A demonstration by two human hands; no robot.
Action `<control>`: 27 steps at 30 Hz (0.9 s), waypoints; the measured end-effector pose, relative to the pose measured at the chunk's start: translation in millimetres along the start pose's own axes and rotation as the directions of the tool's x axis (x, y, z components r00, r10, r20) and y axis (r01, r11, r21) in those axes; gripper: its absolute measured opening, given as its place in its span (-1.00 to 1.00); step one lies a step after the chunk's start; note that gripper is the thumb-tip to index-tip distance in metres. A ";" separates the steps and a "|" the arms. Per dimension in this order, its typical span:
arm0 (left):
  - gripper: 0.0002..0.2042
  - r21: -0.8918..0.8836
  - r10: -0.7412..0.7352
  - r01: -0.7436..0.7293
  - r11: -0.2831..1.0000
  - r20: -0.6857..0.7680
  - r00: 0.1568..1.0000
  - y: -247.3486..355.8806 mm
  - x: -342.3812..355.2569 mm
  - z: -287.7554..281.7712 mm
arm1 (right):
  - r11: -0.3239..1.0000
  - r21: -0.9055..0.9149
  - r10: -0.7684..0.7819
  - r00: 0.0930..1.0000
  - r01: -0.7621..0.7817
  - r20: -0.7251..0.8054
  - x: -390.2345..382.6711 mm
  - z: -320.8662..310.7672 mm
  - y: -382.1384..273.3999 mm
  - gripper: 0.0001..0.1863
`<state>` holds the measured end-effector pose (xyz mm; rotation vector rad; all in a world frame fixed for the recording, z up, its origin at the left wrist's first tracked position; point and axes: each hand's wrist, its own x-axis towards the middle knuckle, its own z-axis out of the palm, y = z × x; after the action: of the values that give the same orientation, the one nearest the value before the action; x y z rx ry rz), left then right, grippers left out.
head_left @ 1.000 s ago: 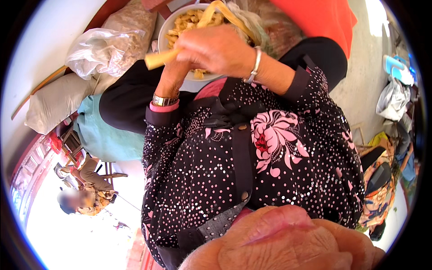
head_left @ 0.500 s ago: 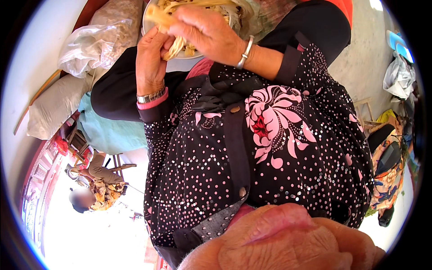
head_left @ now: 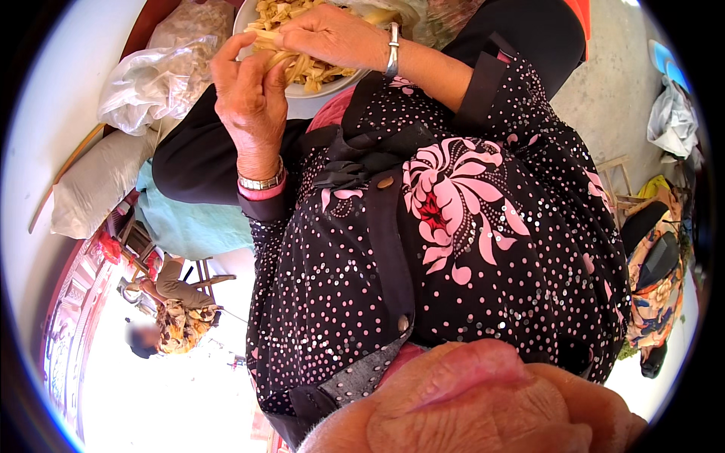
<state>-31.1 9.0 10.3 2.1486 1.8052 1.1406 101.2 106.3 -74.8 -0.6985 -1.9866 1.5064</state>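
Observation:
My left hand [head_left: 251,106], with a metal watch band at the wrist, is raised at the near left rim of a white basin [head_left: 245,16]. Its fingers are bent around one end of some pale yellow, fibrous strips [head_left: 264,39]. Closed on the same strips from the other side is my right hand [head_left: 336,36], a silver bracelet on its wrist. More yellow strips and pieces [head_left: 308,74] fill the basin beneath both hands. The exact kind of the strips cannot be made out. My fingers partly cover them.
Clear plastic bags [head_left: 162,83] of brownish stuff stand to the left, above a pale full sack [head_left: 98,181]. A teal cloth [head_left: 189,219] lies by my left leg. Another person [head_left: 185,317] sits at the lower left; a patterned garment [head_left: 657,294] shows at the right.
My hands have drawn lower on the left side and sit at different angles, the left one turned with its fingers up. The hanging bundle of strips below them no longer shows; more of the basin's contents is visible.

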 end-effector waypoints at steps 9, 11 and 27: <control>-0.85 -0.651 -0.510 0.527 0.546 0.241 0.826 -6.3 -10.7 6.3 | 0.997 -0.051 -0.049 0.999 0.050 0.025 -19.8 -18.3 -19.4 -0.46; -0.84 -0.878 -0.428 0.470 0.090 0.392 0.814 -19.8 -10.1 3.0 | 0.986 0.068 -0.149 0.987 0.154 -0.063 -21.0 -17.3 -28.4 -0.48; -0.63 -0.474 -0.283 0.340 0.812 0.189 0.940 -8.6 -11.7 23.5 | 0.940 0.276 -0.196 0.979 0.203 -0.052 -26.4 -26.8 -23.9 -0.70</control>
<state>-24.0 9.8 -16.5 1.5198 1.5191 1.2116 136.8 100.8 -48.7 -0.3816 -1.7209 1.6028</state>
